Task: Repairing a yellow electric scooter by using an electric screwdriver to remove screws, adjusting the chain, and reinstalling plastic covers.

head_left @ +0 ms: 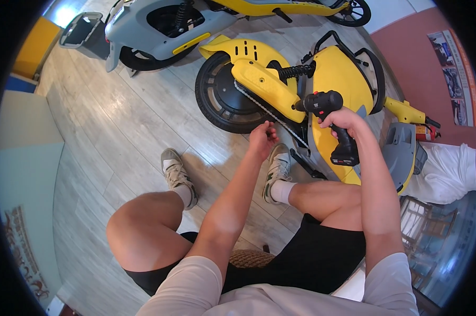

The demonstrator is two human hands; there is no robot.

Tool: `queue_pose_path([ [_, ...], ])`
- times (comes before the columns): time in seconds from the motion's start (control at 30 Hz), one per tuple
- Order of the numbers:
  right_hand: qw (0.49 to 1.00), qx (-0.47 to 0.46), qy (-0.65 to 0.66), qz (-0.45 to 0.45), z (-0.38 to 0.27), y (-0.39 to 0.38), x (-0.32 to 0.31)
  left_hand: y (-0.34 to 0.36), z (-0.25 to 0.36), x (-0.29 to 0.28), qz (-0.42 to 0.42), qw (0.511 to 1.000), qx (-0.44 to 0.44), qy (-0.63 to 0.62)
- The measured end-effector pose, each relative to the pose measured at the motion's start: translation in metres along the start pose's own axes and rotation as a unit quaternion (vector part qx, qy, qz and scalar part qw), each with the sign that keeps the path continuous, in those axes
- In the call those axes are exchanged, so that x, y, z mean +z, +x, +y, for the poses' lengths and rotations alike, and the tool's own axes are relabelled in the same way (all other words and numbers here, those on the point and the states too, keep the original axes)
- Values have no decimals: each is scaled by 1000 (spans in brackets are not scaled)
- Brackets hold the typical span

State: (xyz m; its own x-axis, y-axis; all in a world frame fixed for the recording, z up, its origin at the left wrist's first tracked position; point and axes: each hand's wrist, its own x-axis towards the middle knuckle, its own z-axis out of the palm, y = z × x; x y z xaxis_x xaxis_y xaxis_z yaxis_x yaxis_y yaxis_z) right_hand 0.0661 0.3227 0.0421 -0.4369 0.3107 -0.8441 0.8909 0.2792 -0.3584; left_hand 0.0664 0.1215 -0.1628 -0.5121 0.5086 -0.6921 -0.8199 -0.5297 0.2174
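Wearing a pale shirt (pixel 280 303) nearest the camera; gripping a black drill (pixel 330 100) in the right hand (pixel 346 119), aiming its nose at the right end of a yellow cover (pixel 267 83) on a yellow scooter (pixel 338 73). Possibly risking slipping and scratching plastic by tilting off-axis (not showing whether touching); risking pinching skin by hovering beside the chain (pixel 267 110). Extending the left forearm (pixel 230 208), curling the left hand (pixel 262 140) loosely (not revealing whether holding anything), angling the right wrist (pixel 360 125) leftward.
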Motion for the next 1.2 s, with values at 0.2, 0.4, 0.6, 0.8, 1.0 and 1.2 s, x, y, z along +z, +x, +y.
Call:
queue_pose_path([
  [0.2,999,-41,-24,9,5,3,0,2,1,3,5,1000,3,16],
  [0.4,998,21,58,-17,6,12,-9,8,0,7,-4,1000,-1,20],
  [0.6,999,11,38,-16,3,11,-13,10,0,18,-18,998,-1,54],
  [0.8,999,3,28,-31,-2,9,-15,12,0,23,-17,997,8,72],
  [1.0,996,-81,-37,-29,-5,3,-11,13,-1,28,-12,996,12,90],
  [1.2,999,-39,-7,-31,-7,0,-13,13,-1,33,-7,990,25,139],
])
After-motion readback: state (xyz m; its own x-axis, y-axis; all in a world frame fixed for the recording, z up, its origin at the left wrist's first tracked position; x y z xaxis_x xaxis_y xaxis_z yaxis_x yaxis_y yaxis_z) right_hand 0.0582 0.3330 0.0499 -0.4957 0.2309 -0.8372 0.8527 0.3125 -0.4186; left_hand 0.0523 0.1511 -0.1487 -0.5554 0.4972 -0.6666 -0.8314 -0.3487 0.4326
